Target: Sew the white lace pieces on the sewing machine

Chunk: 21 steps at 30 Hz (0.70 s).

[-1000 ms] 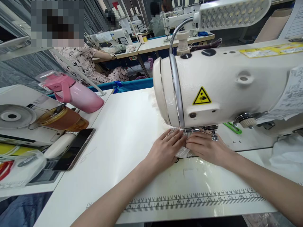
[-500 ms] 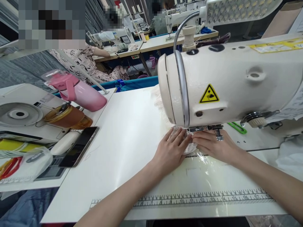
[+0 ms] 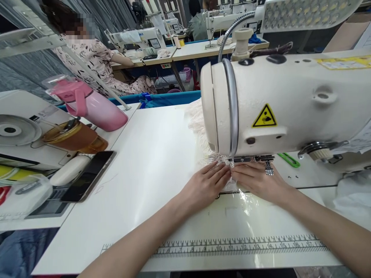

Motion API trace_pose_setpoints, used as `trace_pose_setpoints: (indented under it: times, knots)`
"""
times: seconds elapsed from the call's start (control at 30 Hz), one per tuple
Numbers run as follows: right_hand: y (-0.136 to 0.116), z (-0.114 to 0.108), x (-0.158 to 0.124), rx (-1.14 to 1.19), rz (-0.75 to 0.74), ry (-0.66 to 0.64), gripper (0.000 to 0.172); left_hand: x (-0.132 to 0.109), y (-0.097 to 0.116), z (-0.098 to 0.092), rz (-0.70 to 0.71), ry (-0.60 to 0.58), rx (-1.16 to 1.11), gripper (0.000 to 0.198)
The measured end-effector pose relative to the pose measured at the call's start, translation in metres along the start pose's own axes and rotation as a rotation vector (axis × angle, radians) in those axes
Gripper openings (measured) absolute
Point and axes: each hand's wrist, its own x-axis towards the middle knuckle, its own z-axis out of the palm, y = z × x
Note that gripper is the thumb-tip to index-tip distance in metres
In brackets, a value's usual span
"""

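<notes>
More lace fabric gathered behind machine head

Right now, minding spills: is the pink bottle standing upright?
No, the pink plastic bottle lies tilted beside the brown cup.

Cream sewing machine, yellow warning sticker, pink bottle.

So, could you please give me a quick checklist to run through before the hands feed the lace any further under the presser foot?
1. Left hand flat on the lace: ok.
2. Right hand flat beside it, fingertips meeting: ok.
3. Fingertips clear of the presser foot: not ok, very close.
4. Needle position: cannot tell, hidden by the sewing machine head.
5. Phone and pink bottle away from the lace: ok.
</notes>
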Motion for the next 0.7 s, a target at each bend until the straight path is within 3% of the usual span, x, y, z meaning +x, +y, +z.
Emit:
trace_pose_setpoints:
  times: [0.33, 0.7]
  knots:
    - [-0.005, 0.008, -0.001, 0.101, -0.053, -0.069, 0.029, -0.002, -0.016, -0.003, 0.014, 0.0, -0.065, 0.033]
    - [-0.008, 0.008, 0.003, 0.12, -0.019, -0.029, 0.023, -0.001, -0.005, -0.002, -0.055, -0.046, 0.056, 0.036]
